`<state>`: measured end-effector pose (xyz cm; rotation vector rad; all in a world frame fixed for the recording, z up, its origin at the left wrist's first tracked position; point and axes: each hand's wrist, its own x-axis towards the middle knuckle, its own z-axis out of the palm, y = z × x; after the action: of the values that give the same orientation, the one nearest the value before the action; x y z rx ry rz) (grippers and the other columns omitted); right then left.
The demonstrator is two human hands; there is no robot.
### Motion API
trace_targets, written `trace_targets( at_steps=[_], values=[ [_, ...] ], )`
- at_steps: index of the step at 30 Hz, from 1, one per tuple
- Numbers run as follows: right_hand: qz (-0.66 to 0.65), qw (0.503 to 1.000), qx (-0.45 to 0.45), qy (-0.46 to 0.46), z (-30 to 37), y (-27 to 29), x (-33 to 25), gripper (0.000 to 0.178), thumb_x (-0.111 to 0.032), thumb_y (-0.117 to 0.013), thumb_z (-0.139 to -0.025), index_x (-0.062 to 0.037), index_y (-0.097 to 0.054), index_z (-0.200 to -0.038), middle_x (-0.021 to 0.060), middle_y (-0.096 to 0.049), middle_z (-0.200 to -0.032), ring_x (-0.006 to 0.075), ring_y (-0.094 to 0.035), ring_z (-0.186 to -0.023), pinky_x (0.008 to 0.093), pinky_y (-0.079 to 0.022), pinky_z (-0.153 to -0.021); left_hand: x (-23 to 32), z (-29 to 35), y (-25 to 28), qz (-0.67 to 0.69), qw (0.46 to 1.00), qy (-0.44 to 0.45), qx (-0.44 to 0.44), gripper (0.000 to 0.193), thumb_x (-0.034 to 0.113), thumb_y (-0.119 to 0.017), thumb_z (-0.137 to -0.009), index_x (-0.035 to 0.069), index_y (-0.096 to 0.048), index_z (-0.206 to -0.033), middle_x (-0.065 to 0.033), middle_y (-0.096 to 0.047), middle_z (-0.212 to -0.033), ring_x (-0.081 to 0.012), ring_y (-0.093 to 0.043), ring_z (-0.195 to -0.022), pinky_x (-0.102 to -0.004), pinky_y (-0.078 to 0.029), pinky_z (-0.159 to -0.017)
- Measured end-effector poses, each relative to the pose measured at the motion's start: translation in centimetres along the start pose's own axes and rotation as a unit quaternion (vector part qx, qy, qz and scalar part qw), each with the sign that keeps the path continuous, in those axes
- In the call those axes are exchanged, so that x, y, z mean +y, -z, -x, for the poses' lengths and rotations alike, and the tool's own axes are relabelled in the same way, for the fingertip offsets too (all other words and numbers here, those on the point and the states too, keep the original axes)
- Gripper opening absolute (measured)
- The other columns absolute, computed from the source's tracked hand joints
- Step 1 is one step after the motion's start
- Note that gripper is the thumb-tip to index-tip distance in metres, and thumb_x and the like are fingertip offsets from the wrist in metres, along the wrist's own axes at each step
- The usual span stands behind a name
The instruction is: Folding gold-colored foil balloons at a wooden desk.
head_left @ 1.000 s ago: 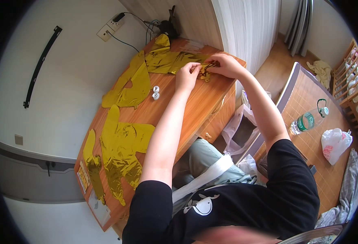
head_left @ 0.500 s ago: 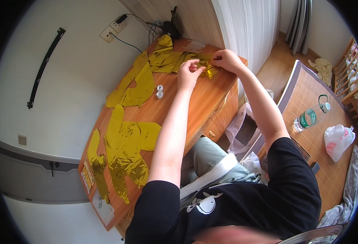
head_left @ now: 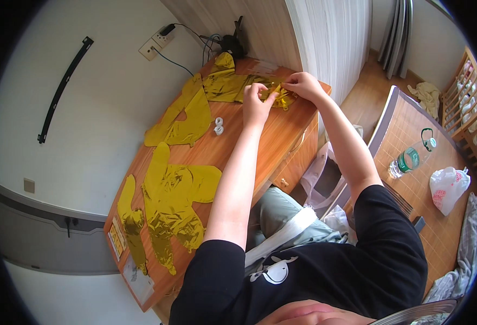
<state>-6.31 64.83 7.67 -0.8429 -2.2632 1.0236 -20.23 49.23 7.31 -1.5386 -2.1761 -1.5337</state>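
Note:
At the far end of the desk, both my hands work on the crumpled end of a flat gold foil balloon [head_left: 225,86]. My left hand [head_left: 257,108] has its fingers curled, thumb and fingertips pinching the foil edge. From the other side, my right hand [head_left: 305,86] pinches the same end between thumb and forefinger. The exact spot under the fingertips is partly hidden. Nearer me lie more uninflated gold foil balloons: a looped one [head_left: 195,116], a broad branching one [head_left: 179,187] and a narrow one [head_left: 133,222]. Two small white rolls [head_left: 218,126] sit beside the looped one.
The wooden desk [head_left: 238,149] meets a wall with a socket [head_left: 156,43] and cables at the back left. To my right, a low bed or mat surface [head_left: 379,157] carries a water bottle [head_left: 409,159] and a white plastic bag [head_left: 448,187].
The view has shifted slightly, so the scene sits a little lower and further right. Both hands stay at the balloon's end; the foil between my fingertips has changed shape slightly.

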Motion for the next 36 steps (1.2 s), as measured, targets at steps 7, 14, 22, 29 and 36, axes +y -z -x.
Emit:
trace_targets(
  at_steps=[7, 14, 22, 29, 36],
  values=[
    [-0.022, 0.999, 0.039, -0.001, 0.2, -0.3, 0.2, 0.035, -0.041, -0.076, -0.087, -0.0074, -0.079, -0.098, 0.0114, -0.076, -0.085, 0.0261, -0.072, -0.08, 0.0393, -0.056, -0.076, 0.0, 0.3, -0.5, -0.099, 0.99, -0.101, -0.007, 0.028, 0.024, -0.089, -0.077, 0.013, -0.073, -0.098, -0.0075, -0.061, -0.107, -0.031, -0.057, -0.108, -0.0435, -0.048, -0.097],
    [-0.026, 0.999, 0.036, -0.021, 0.1, -0.2, 0.0, 0.039, -0.037, -0.079, -0.088, 0.0003, -0.077, -0.099, 0.0124, -0.076, -0.083, 0.0192, -0.071, -0.074, 0.0332, -0.055, -0.072, -0.8, 0.0, -0.7, -0.101, 0.994, -0.028, 0.005, 0.014, 0.026, -0.083, -0.084, 0.014, -0.076, -0.087, -0.0027, -0.063, -0.11, -0.0285, -0.057, -0.113, -0.0453, -0.046, -0.099],
    [-0.022, 0.994, 0.019, 0.108, 0.6, -0.3, 0.4, 0.039, -0.033, -0.08, -0.086, 0.0, -0.074, -0.108, 0.0166, -0.075, -0.091, 0.0226, -0.07, -0.077, 0.0355, -0.055, -0.076, -0.3, 0.1, -0.5, -0.14, 0.988, -0.053, 0.032, 0.014, 0.026, -0.08, -0.087, 0.013, -0.078, -0.09, -0.0048, -0.066, -0.111, -0.0295, -0.06, -0.109, -0.0425, -0.049, -0.095],
    [0.147, 0.988, 0.004, 0.047, -1.1, 0.2, -3.9, 0.033, -0.03, -0.071, -0.091, -0.0049, -0.074, -0.113, 0.0199, -0.074, -0.104, 0.037, -0.071, -0.095, 0.0446, -0.057, -0.082, 0.8, 0.6, -0.9, -0.24, 0.968, -0.041, 0.06, 0.03, 0.033, -0.083, -0.078, 0.017, -0.063, -0.095, -0.0066, -0.062, -0.105, -0.029, -0.058, -0.106, -0.0502, -0.04, -0.09],
    [0.303, 0.946, 0.023, 0.115, -7.1, 1.1, -10.5, 0.03, -0.032, -0.059, -0.097, -0.0103, -0.073, -0.114, 0.0163, -0.075, -0.105, 0.0379, -0.07, -0.1, 0.0503, -0.057, -0.081, 0.8, 1.0, -1.4, -0.34, 0.939, 0.039, 0.014, 0.042, 0.043, -0.071, -0.081, 0.009, -0.069, -0.106, -0.0119, -0.065, -0.116, -0.0318, -0.058, -0.115, -0.0524, -0.04, -0.101]
  ],
)
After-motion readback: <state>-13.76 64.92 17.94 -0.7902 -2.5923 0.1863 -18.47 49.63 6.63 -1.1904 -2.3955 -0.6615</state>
